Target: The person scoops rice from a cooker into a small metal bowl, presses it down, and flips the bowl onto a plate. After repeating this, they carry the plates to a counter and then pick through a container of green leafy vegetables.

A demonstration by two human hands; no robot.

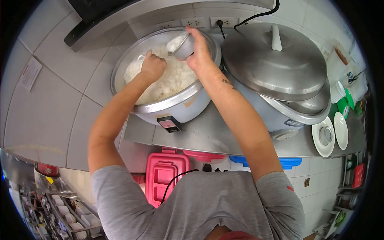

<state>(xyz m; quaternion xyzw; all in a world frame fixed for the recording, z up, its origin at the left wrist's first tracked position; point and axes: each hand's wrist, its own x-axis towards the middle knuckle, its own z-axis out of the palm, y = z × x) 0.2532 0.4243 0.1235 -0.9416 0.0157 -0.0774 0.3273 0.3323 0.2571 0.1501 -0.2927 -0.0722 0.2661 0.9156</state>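
Note:
Inside the large rice cooker (170, 107) lies a mound of cooked white rice (170, 82). My left hand (153, 67) is closed low over the rice, around what looks like a white rice paddle (141, 58); only a small pale edge of it shows beside the fingers. Above the cooker's far right side, my right hand (197, 49) grips a small metal bowl (185, 49). The bowl is tilted toward the left and has white rice in it. My thumb and fingers wrap its right side.
To the right stands a second cooker (256, 105) with its domed metal lid (276, 60) askew. White plates (341, 131) and a stack of white bowls (337, 92) are at the counter's right end. Wall sockets (193, 22) are behind; pink lidded bins (168, 176) sit below.

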